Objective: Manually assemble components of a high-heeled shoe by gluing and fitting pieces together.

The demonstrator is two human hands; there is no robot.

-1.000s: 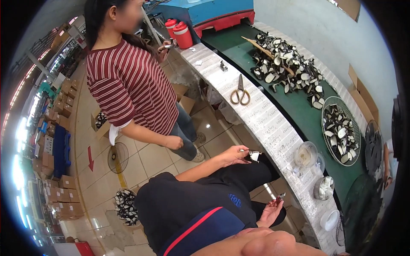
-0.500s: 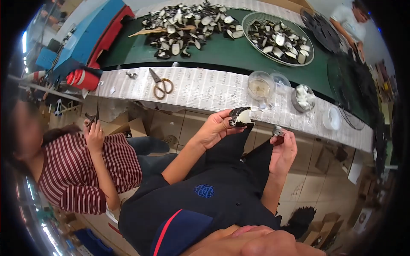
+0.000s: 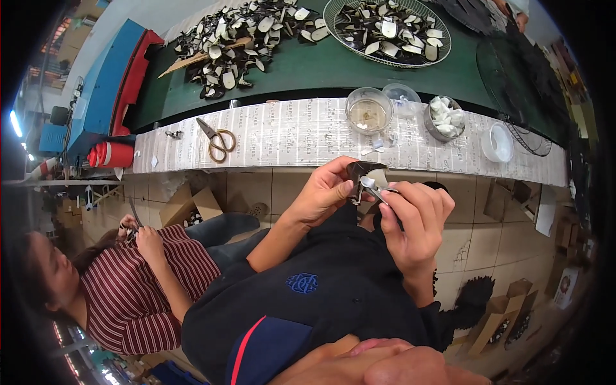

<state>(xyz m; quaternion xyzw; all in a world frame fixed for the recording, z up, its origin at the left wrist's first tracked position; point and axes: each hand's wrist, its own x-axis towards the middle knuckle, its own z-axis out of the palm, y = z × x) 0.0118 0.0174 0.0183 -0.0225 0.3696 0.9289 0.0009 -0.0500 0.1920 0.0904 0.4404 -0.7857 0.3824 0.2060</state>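
Note:
My left hand grips a small black shoe upper by its left side, fingers behind and thumb in front. Its pale inner face is turned to the right. From the right, my right hand pinches a slim metal tool and holds its tip at the upper's opening. A small white piece shows at that tip; whether the tool grips it I cannot make out. Both hands are just in front of the bench's near edge.
Paper-covered bench bears scissors, a clear tub, a metal tin of white pieces and a white cup. Behind lie a heap of black-and-white uppers and a filled basket. A co-worker sits at left.
My right hand has come left and up to the shoe upper, bringing the metal tool against it. The upper has turned in my left hand. My view has shifted slightly.

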